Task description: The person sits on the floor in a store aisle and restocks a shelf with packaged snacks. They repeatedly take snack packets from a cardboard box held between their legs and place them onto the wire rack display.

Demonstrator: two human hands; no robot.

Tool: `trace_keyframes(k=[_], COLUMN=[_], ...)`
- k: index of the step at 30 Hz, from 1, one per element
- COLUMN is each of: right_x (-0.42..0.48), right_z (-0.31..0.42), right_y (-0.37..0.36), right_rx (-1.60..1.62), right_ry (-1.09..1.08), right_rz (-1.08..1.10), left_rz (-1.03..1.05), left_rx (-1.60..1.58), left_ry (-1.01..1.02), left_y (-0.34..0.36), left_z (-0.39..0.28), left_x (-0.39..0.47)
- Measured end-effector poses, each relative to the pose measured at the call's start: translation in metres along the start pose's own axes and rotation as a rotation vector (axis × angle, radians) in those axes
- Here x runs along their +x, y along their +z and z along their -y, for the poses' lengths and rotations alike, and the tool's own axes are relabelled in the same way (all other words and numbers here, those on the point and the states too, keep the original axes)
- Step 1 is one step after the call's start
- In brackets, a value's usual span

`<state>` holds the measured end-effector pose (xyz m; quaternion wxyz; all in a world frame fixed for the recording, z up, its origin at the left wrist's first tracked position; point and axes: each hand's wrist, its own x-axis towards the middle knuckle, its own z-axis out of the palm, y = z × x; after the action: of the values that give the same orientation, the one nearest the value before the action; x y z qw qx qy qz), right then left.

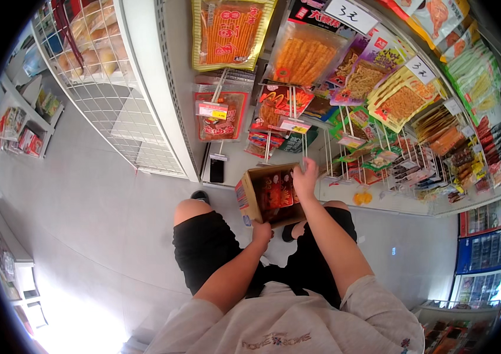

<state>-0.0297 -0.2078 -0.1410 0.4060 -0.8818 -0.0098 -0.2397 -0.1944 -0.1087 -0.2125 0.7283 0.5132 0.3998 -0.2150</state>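
Between my knees is an open cardboard box (245, 194), tilted, with several red snack packets (277, 190) inside. My left hand (262, 232) grips the box's near lower edge. At the box's far right edge is my right hand (305, 177), its fingers raised near a metal display hook; whether it holds anything is not clear. Just beyond the box, red snack packets (264, 144) hang on hooks low on the rack. A larger red-edged packet (221, 117) hangs to their left, behind a price tag.
A black phone (216, 170) lies on the white bottom shelf (381, 201), left of the box. Orange round items (362, 198) sit on that shelf at right. Metal hooks with tags jut out above. A white wire-mesh rack (113, 115) stands at left.
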Motion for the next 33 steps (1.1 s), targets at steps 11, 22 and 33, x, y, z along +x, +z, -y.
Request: trace_keyframes(k=[11,22,33], right_x=[0.175,0.173,0.143], right_z=[0.035,0.027,0.066], right_y=[0.049,0.081,0.062], right_rx=[0.647,0.786,0.900], right_ry=[0.211,0.216,0.421], right_rz=[0.137,0.050,0.214], left_rz=[-0.050,-0.049,-0.075], left_rx=[0.005,0.037,0.005], left_ry=[0.024,-0.028,-0.001], left_y=[0.009,0.003,0.005], left_z=[0.011,0.007,0.004], left_x=[0.009,0.008,0.003])
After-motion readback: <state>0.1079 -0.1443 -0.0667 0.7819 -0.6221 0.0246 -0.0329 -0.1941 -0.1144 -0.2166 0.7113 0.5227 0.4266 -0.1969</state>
